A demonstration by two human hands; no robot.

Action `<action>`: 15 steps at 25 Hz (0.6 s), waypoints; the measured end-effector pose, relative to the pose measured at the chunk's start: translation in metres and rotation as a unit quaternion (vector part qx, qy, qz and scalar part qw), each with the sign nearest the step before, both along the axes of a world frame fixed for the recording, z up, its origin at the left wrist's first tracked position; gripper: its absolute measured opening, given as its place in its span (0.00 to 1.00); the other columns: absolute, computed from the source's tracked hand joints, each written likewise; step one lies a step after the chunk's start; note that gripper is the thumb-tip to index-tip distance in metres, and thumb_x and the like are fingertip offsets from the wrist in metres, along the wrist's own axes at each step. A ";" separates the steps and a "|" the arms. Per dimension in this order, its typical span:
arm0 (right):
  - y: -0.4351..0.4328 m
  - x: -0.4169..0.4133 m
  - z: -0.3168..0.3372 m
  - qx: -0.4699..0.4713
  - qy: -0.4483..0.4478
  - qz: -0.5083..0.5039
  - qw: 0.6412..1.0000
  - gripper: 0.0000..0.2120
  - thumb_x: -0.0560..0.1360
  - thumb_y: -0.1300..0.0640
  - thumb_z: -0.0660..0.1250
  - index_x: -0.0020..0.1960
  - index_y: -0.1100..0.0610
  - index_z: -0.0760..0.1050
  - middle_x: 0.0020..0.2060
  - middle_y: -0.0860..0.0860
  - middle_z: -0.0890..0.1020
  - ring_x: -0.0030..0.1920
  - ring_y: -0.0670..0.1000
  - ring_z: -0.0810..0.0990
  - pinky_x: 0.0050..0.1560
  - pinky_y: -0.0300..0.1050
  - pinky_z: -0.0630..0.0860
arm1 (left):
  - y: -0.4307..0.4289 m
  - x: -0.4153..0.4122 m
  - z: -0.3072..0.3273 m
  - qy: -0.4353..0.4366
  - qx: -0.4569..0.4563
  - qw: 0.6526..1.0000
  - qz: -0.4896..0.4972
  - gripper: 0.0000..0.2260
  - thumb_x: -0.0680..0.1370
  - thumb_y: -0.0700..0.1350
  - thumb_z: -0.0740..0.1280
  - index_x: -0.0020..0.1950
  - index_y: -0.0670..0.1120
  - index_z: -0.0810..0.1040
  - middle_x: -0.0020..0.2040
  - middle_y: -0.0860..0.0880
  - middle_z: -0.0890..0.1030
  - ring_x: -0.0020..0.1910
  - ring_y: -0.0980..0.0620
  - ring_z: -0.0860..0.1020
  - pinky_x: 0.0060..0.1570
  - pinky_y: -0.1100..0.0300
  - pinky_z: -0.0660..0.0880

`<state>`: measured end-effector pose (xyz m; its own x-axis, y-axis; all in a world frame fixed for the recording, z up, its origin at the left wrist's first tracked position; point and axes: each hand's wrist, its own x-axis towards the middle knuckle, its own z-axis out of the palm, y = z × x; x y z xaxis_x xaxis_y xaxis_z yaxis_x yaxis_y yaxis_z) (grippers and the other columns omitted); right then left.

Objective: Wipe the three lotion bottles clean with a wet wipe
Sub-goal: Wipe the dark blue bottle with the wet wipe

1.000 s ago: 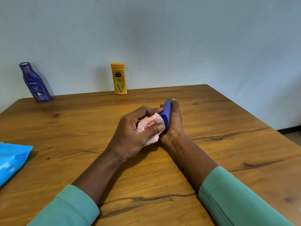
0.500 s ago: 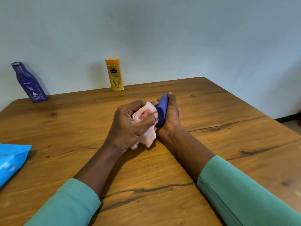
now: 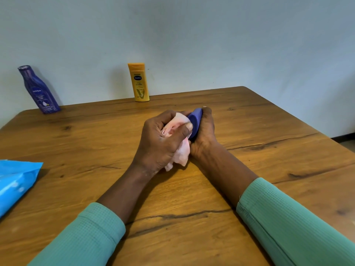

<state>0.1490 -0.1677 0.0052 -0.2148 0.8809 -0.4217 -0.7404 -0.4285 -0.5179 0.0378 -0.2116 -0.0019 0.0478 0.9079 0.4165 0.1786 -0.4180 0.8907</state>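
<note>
At the middle of the wooden table, my right hand grips a small blue bottle, most of it hidden by my fingers. My left hand holds a crumpled pinkish wet wipe pressed against the bottle's left side. A yellow lotion bottle stands upright at the table's far edge by the wall. A dark blue lotion bottle stands at the far left.
A light blue pack of wipes lies at the table's left edge. A pale wall runs right behind the table. The table's right edge drops to the floor at the far right.
My left hand has shifted the wipe along the blue bottle, and more of the wipe now hangs below my palm. The right hand keeps its grip.
</note>
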 end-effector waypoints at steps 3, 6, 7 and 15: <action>0.002 -0.003 0.000 -0.007 -0.016 -0.005 1.000 0.32 0.80 0.29 0.59 0.51 0.60 0.79 0.36 0.58 0.82 0.38 0.56 0.82 0.45 0.54 0.82 | 0.000 0.006 0.000 -0.018 -0.001 0.999 0.042 0.09 0.79 0.45 0.73 0.59 0.46 0.83 0.48 0.52 0.85 0.48 0.55 0.83 0.42 0.63 0.81; 0.004 0.000 -0.001 -0.019 -0.035 0.002 0.999 0.34 0.79 0.29 0.62 0.57 0.62 0.78 0.34 0.59 0.83 0.36 0.57 0.84 0.38 0.52 0.84 | 0.001 -0.002 -0.003 0.054 0.002 0.998 -0.011 0.14 0.78 0.42 0.75 0.63 0.48 0.80 0.55 0.56 0.82 0.53 0.56 0.82 0.48 0.62 0.81; 0.005 0.001 0.000 -0.022 -0.043 0.001 0.999 0.34 0.78 0.29 0.63 0.59 0.62 0.78 0.35 0.59 0.84 0.36 0.58 0.84 0.36 0.52 0.83 | 0.002 -0.004 -0.004 0.075 0.006 0.997 -0.026 0.16 0.77 0.40 0.75 0.64 0.49 0.79 0.55 0.57 0.82 0.55 0.56 0.82 0.50 0.63 0.80; 0.014 -0.008 -0.008 -0.005 -0.060 0.012 0.998 0.38 0.79 0.29 0.61 0.67 0.62 0.78 0.50 0.64 0.85 0.54 0.62 0.84 0.61 0.59 0.81 | 0.003 0.015 -0.001 -0.072 0.012 0.994 0.082 0.07 0.79 0.44 0.73 0.55 0.44 0.81 0.46 0.51 0.83 0.46 0.57 0.82 0.43 0.62 0.81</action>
